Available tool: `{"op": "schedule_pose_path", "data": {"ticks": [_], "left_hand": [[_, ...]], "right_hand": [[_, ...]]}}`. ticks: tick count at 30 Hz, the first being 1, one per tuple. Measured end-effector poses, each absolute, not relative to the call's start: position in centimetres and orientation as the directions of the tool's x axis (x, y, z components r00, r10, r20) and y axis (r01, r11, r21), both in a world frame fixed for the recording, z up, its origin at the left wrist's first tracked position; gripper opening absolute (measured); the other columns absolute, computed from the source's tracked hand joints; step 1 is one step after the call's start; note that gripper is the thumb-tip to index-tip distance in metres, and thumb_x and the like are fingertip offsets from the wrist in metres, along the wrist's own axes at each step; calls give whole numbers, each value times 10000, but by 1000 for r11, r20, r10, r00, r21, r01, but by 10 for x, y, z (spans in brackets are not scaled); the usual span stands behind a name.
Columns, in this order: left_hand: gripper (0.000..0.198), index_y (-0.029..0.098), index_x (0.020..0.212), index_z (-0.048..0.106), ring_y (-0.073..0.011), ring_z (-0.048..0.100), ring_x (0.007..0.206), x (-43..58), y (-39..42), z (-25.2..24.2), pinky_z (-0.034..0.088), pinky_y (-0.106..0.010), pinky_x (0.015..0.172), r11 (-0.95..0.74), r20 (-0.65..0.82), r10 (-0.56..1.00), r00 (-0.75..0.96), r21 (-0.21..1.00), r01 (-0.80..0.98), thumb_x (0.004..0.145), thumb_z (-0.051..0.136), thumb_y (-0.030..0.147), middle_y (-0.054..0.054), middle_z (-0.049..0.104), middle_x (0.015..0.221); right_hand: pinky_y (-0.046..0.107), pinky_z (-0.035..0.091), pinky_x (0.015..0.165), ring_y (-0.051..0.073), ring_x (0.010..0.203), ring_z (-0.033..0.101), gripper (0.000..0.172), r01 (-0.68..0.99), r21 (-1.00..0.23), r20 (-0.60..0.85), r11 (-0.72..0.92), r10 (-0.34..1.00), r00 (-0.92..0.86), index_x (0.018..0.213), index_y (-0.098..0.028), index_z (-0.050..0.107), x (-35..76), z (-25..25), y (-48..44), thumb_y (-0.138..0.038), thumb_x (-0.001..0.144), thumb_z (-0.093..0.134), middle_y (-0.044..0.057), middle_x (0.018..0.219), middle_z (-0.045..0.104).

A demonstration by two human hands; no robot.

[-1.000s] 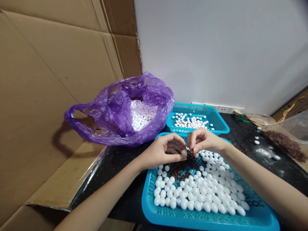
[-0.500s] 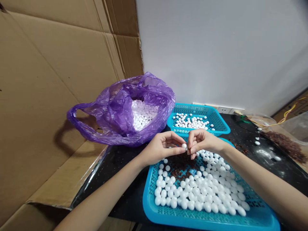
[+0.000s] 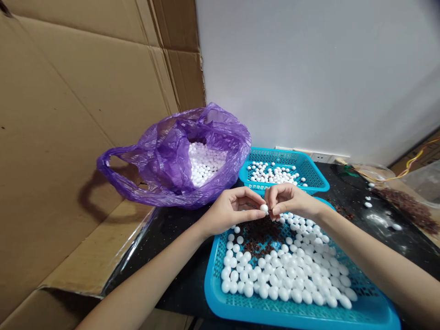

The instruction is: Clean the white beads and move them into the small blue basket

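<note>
My left hand (image 3: pixel 230 213) and my right hand (image 3: pixel 287 201) meet over the far end of a blue mesh tray (image 3: pixel 220 302). Between their fingertips sits one small white ball (image 3: pixel 264 208); the left thumb and forefinger pinch it, and the right fingertips press on it from the other side. The tray below holds several white balls (image 3: pixel 292 275) and a patch of dark brown bits (image 3: pixel 259 236) under the hands.
A second, smaller blue tray (image 3: pixel 318 176) with white balls stands behind. A purple plastic bag (image 3: pixel 165 160) full of white balls lies at the left. Cardboard (image 3: pixel 68 137) walls the left side. Loose balls, brown scraps (image 3: pixel 407 206) and wires lie on the black table at right.
Both hands have lifted slightly, carrying the white ball a little higher above the tray. The fingers keep working at the ball.
</note>
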State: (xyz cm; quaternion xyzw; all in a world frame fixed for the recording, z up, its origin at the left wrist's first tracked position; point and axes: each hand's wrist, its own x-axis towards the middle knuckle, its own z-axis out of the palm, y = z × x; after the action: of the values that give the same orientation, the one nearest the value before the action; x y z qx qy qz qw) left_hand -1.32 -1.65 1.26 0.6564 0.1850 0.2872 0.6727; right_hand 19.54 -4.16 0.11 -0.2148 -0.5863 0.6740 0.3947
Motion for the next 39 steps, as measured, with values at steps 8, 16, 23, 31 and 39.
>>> {"op": "schedule_pose_path", "data": {"ticks": [8,16,23,31,39], "left_hand": [[191,135,848,645,-96,642,790,-13,-16,12,500,-211,768,-35,121,645,755,991,-129,682,739,146,-9,686,828],[158,126,770,672,-114,646,755,-13,-18,12,509,-226,727,-83,148,688,710,989,-127,643,762,151,-22,695,781],[143,136,780,711,-126,661,749,-12,-18,13,520,-223,720,-88,122,716,687,993,-85,652,760,173,-36,722,784],[152,137,778,733,-157,670,735,-12,-20,13,534,-252,708,-119,130,747,652,991,-61,647,765,206,-52,730,781],[143,140,768,736,-160,671,723,-11,-22,12,531,-253,689,-112,135,758,639,991,-77,652,763,220,-54,731,772]], "right_hand": [[170,547,547,69,589,643,67,-238,-971,121,-29,800,-588,730,-147,660,194,3,-43,-120,726,721,-22,707,661],[167,557,531,71,578,646,66,-212,-976,79,-57,810,-581,728,-142,659,194,3,-43,-118,725,720,-16,699,669],[168,561,508,76,609,651,95,-260,-965,134,-23,809,-573,734,-146,630,194,-1,-41,-86,733,704,-13,753,676],[206,580,625,100,675,687,163,-261,-962,70,-86,841,-536,761,-155,572,193,-4,-43,-120,722,726,-23,747,667],[206,581,596,114,657,698,205,-268,-960,69,-85,854,-516,768,-163,555,192,-4,-43,-124,701,745,-32,739,662]]}}
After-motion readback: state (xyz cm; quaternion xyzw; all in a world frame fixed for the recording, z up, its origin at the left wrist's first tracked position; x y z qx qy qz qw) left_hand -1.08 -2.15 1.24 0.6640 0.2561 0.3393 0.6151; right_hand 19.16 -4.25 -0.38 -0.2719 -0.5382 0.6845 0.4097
